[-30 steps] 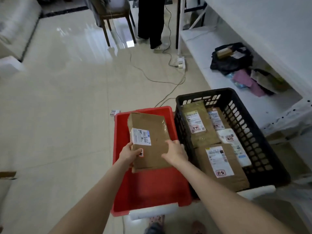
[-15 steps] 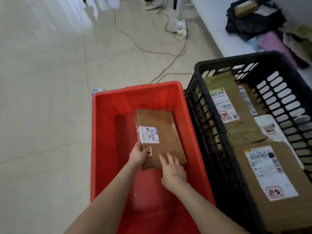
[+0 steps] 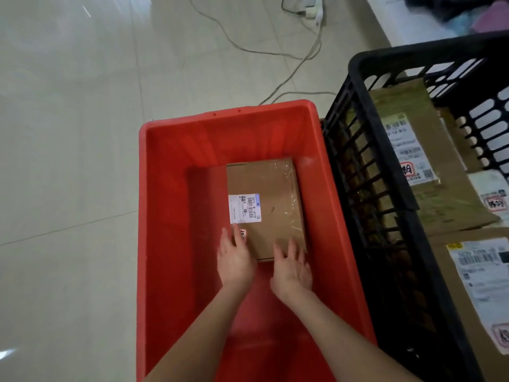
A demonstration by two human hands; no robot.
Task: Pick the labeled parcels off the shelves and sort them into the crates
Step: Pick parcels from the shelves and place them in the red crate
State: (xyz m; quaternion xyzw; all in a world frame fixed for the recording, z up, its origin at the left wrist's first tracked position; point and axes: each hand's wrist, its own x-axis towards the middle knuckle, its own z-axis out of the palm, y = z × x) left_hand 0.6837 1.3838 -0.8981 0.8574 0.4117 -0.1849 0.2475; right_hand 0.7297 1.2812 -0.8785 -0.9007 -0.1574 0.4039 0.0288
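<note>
- Fingers (image 3: 237,238) of the left hand (image 3: 235,264) are straight and close together. They lie flat on the near left corner of the brown cardboard parcel (image 3: 271,205), at its 7 o'clock corner. They do not curl round it.
- Fingers (image 3: 278,252) of the right hand (image 3: 292,271) are straight and a little apart. Their tips rest on the near edge of the parcel, at its 5 o'clock corner. They do not curl round it either.
- At 9 o'clock is the shiny pale tiled floor (image 3: 68,161).
- Next comes the big red plastic crate (image 3: 165,216). Both bare arms reach into it from 6 o'clock.
- The parcel lies flat on the bottom of the red crate, toward the 12 o'clock end and nearer the 3 o'clock wall.
- A white paper label with black bars (image 3: 244,208) is stuck on the left side of the parcel. A small red and white sticker (image 3: 243,233) sits just below it, partly under the left fingers.
- Clear tape shines on the right side of the parcel.
- At 12 o'clock a thin grey cable (image 3: 264,52) snakes over the floor to a white power strip (image 3: 311,9).
- At 3 o'clock the black plastic crate with open slots (image 3: 413,51) stands right beside the red one.
- Inside it lie more brown parcels with white labels: a long one (image 3: 399,111) at 2 o'clock and a big one (image 3: 479,285) at 4 o'clock.
- At 1 o'clock a low white shelf (image 3: 385,17) holds a blurry heap of dark and pink cloth (image 3: 454,9).
</note>
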